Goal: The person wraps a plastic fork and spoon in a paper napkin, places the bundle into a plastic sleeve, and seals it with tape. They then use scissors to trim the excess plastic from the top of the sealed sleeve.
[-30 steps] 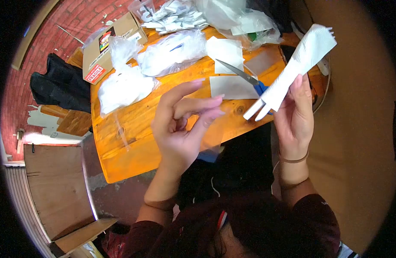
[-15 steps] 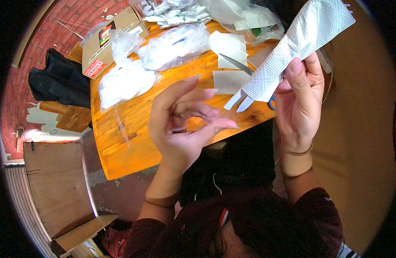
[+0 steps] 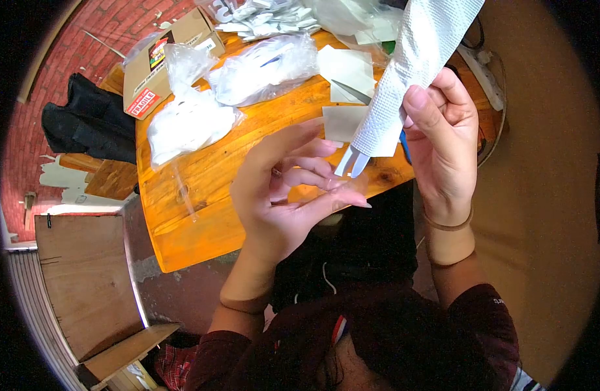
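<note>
My right hand (image 3: 446,140) grips a white textured paper napkin (image 3: 414,72) rolled around plastic cutlery; thumb and fingers pinch its side. Two white cutlery ends (image 3: 357,164) stick out at the lower tip. My left hand (image 3: 274,189) is curled just below that tip, around what looks like a thin clear plastic sleeve (image 3: 356,187), whose outline is faint. The cutlery ends are at the sleeve, between the left thumb and fingers. Behind the roll lie scissors with a blue handle (image 3: 405,146), partly hidden, near white paper pieces (image 3: 342,122).
On the orange wooden table (image 3: 202,241) are clear bags of white items (image 3: 189,127), another plastic bag (image 3: 267,72), a pile of white packets (image 3: 270,19) and a cardboard box (image 3: 150,78). Black cloth (image 3: 88,120) hangs at the left. A power strip (image 3: 479,78) is at the right.
My right hand has moved left and the napkin roll has tilted more upright, bringing the cutlery ends down to my left hand. My left hand has shifted slightly right.
</note>
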Tool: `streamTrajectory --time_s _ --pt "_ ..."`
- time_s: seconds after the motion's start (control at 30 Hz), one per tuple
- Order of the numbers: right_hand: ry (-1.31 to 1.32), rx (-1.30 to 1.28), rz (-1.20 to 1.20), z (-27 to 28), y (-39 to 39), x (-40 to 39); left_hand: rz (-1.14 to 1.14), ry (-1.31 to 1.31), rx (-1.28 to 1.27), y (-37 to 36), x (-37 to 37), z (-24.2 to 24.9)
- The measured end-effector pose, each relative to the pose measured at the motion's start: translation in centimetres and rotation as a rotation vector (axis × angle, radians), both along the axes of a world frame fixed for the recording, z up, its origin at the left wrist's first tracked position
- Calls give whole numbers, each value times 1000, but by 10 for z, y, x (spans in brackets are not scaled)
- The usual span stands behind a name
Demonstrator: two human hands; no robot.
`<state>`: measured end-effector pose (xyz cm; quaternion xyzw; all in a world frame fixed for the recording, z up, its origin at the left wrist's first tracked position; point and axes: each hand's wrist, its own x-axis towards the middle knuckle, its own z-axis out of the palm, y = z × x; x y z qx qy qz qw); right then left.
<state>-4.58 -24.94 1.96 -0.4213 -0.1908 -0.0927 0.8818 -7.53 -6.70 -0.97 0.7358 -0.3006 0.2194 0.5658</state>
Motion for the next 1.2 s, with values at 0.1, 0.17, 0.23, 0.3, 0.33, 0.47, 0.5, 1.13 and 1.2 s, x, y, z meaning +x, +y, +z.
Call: streamTrajectory --time_s 0.1,0.17,0.23,0.3,0.33,0.47,0.5,1.13,1.2 --pt "-20 -28 -3 -1 1 1 14 182 -146 -5 -4 0" --pt "-29 -19 14 -2 1 1 6 130 -138 -4 -1 -3" --pt "-32 -10 34 -4 2 2 -8 114 -119 -2 0 -2" --pt "-29 -1 54 -5 3 3 -32 135 -87 -1 -1 2" --pt "-22 -7 67 -5 3 3 -43 178 -147 -2 -1 1" --pt "12 -19 122 -9 2 7 -51 308 -271 -6 -3 1" --pt "22 -17 137 -10 3 7 -43 328 -273 -6 -3 2" --pt "98 -120 82 -28 0 2 -28 78 -79 -8 6 -13" --pt "108 -122 94 -27 -1 3 -40 69 -80 -8 6 -14"
